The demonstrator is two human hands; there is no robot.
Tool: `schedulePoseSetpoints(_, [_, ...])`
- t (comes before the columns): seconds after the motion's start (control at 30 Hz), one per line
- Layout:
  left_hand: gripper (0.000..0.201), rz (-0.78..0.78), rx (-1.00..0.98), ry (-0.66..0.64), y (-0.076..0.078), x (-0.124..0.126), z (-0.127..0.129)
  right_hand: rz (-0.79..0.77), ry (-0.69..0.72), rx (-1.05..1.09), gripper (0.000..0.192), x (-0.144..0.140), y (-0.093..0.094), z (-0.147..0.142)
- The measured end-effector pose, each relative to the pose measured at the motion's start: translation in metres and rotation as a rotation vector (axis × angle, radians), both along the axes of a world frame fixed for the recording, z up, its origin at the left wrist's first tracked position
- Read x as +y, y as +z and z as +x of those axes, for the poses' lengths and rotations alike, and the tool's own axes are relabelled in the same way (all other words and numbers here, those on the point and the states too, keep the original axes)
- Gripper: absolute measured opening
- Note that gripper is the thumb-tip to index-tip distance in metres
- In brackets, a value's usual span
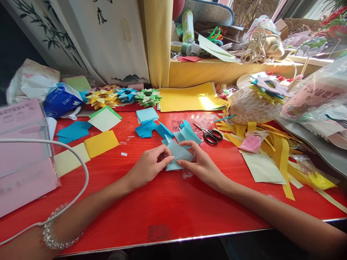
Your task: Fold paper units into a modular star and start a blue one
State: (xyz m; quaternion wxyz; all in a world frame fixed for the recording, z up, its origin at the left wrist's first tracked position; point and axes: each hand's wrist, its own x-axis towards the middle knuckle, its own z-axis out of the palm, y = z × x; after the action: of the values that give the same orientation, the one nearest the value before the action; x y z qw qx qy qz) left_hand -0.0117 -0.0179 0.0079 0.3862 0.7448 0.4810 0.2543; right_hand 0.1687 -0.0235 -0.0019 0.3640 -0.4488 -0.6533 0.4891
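Pinching a pale-blue folded paper triangle [177, 154], left hand [148, 167] and right hand [202, 164] fingers pressed flat, glossy red table [168, 202].

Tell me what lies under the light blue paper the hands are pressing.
The light blue paper lies flat on the red table, pinned by the left hand and right hand. Anything beneath it is covered.

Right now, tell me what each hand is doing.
Left hand: fingers pinching the light blue folded paper.
Right hand: fingers pressing on the same paper.
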Motion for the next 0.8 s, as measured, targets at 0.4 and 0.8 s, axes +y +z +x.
schedulePoseSetpoints(0.4, [0.018, -0.025, -0.038, -0.01, 0.0015, -0.0013, -0.0006, -0.028, 0.001, 0.023, 0.036, 0.002, -0.0011, 0.0003])
schedulePoseSetpoints(0.8, [0.018, 0.013, 0.017, 0.002, 0.0012, -0.0017, -0.0001, 0.011, 0.009, -0.009, 0.034, 0.0015, -0.0025, 0.0008])
